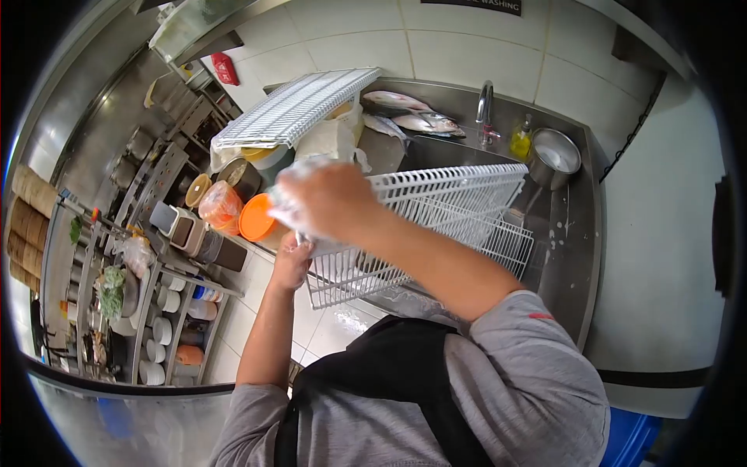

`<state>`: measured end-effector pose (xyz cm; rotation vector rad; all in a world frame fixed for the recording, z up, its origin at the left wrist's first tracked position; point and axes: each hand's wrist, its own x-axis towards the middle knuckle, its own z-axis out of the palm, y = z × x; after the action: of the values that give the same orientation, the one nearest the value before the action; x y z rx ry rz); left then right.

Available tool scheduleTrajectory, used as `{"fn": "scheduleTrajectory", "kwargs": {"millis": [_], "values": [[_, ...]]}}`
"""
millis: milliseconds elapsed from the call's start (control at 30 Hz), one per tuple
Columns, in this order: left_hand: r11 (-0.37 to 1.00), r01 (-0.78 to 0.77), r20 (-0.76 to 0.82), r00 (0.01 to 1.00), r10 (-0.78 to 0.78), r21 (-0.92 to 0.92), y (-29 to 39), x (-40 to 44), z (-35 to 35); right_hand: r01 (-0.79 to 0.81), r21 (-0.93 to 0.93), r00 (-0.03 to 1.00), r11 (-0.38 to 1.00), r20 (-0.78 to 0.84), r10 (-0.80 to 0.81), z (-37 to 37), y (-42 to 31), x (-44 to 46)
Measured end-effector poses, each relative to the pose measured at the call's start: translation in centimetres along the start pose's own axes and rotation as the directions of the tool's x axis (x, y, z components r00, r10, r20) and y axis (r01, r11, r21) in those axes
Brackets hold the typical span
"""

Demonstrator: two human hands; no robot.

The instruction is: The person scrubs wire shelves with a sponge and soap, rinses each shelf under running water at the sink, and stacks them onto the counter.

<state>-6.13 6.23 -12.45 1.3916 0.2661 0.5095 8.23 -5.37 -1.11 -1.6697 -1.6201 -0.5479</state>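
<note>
Only got the head cam here. The white wire rack (459,198) sits tilted over the metal desk (564,265) with the sink, from the middle out toward 2 o'clock. Left hand (291,263), between 8 and 9, has its grip curled closed on the rack's near corner. Right hand (331,201) is just off centre toward 10, grip bunched round a foamy white wad (289,198), right above the left one. Some fish (426,123) lie at 1 o'clock, a metal pot (555,152) is at 2, an orange lid (255,218) at 9, and another rack (299,109) at 11.
</note>
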Motion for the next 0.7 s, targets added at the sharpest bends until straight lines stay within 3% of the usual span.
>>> {"fn": "scheduleTrajectory", "kwargs": {"millis": [67,133,200,267,300,333,367,400,433,467,500,533,600,633,700], "values": [[0.997,0.000,0.147,0.989,-0.012,0.078,-0.4,0.6,-0.5,-0.214,0.073,0.963,0.974,0.182,0.198,-3.0,2.2,-1.6],[0.989,-0.033,0.119,0.993,0.016,0.143,1.8,0.8,2.9,-0.191,0.082,0.970,0.978,0.166,0.175,-3.8,5.0,-3.5],[0.791,-0.133,0.165,0.985,0.041,0.597,2.9,1.2,4.6,-0.260,0.165,0.938,0.951,0.275,0.209,-5.3,6.5,-4.3],[0.730,-0.122,0.163,0.986,0.014,0.673,2.3,1.6,4.0,-0.341,0.516,0.938,0.786,0.126,0.324,-6.2,8.7,-5.6],[0.627,-0.120,0.131,0.991,0.030,0.770,2.1,1.3,2.8,-0.345,0.350,0.933,0.871,0.026,0.360,-8.8,8.0,-5.5],[0.510,-0.111,0.101,0.994,0.048,0.853,1.9,1.0,1.5,-0.418,0.340,0.897,0.842,0.008,0.442,-11.0,7.7,-5.6],[0.611,-0.068,0.040,0.997,0.058,0.789,1.7,1.0,0.1,-0.475,0.437,0.844,0.764,-0.019,0.536,-12.5,7.5,-6.1],[0.616,-0.079,0.047,0.997,0.068,0.784,1.1,1.4,-0.6,-0.422,0.565,0.838,0.710,-0.055,0.542,-12.4,10.1,-7.6],[0.761,-0.108,-0.047,0.983,0.179,0.640,0.3,1.8,-1.1,-0.409,0.685,0.790,0.603,-0.064,0.609,-12.7,11.0,-8.9],[0.869,-0.158,-0.163,0.951,0.261,0.468,-0.4,2.1,-1.4,-0.381,0.709,0.768,0.594,-0.115,0.630,-12.7,12.0,-10.5],[0.872,-0.247,-0.187,0.917,0.351,0.423,-1.2,3.0,0.1,-0.351,0.732,0.745,0.584,-0.160,0.648,-12.5,12.7,-12.0],[0.677,-0.503,-0.064,0.776,0.627,0.537,-2.0,4.4,1.4,-0.356,0.723,0.754,0.592,-0.152,0.639,-12.5,12.7,-13.4],[0.908,-0.407,-0.408,0.816,0.409,0.096,-4.8,6.4,4.0,-0.307,0.686,0.704,0.660,-0.303,0.642,-12.6,12.8,-16.0],[0.953,-0.301,-0.348,0.891,0.293,0.031,-7.7,7.7,3.7,-0.308,0.679,0.717,0.667,-0.295,0.631,-12.4,13.9,-17.7],[0.992,-0.118,-0.291,0.952,0.097,-0.053,-9.2,8.9,4.6,-0.315,0.740,0.615,0.594,-0.318,0.722,-11.7,16.5,-21.4]]}}
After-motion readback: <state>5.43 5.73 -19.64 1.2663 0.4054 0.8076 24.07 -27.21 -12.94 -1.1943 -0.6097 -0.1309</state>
